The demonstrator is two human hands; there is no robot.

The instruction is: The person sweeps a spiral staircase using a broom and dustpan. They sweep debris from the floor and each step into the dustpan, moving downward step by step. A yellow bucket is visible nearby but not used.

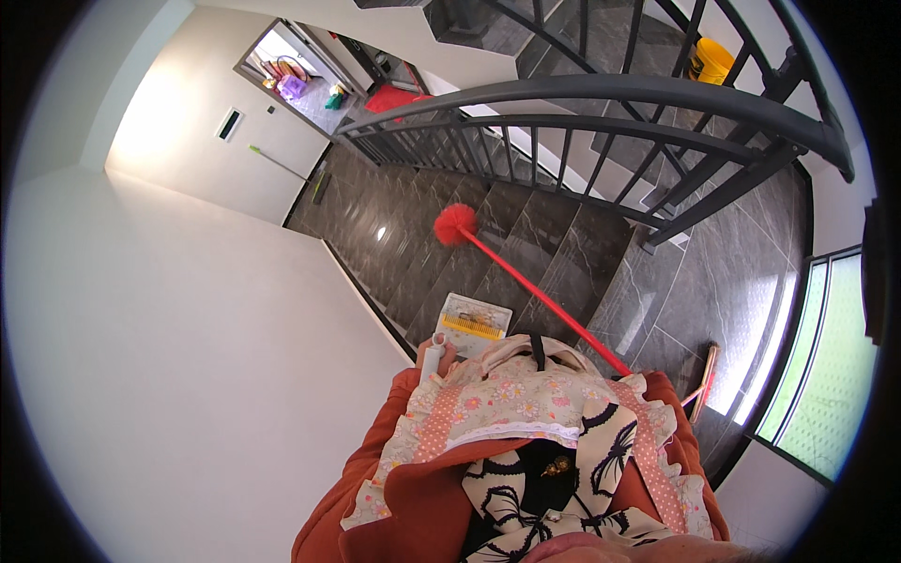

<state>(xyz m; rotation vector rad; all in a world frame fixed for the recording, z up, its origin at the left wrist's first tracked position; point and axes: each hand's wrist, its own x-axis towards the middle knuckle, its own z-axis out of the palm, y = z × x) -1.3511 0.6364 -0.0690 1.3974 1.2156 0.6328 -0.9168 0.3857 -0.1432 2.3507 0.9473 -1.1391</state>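
Note:
My left hand [438, 354], low in the view, is closed round the white handle [431, 362] of a long-handled dustpan [470, 322]. The dustpan's pan is white, with a yellow comb-like strip across it and dark debris behind the strip. A red duster [455, 224] with a round bristle head reaches out over the dark stairs on a long red pole [549, 302]. The pole's near end passes behind my floral apron [517, 394], beside my right sleeve. My right hand is hidden from view.
Dark marble-look stairs [422, 260] descend between a white wall [211, 317] and a dark metal railing [591, 88]. A broom [704, 383] lies at the right by a frosted window [816, 352]. A yellow bucket [712, 62] stands on the upper stairs; a green-handled broom [320, 188] leans below.

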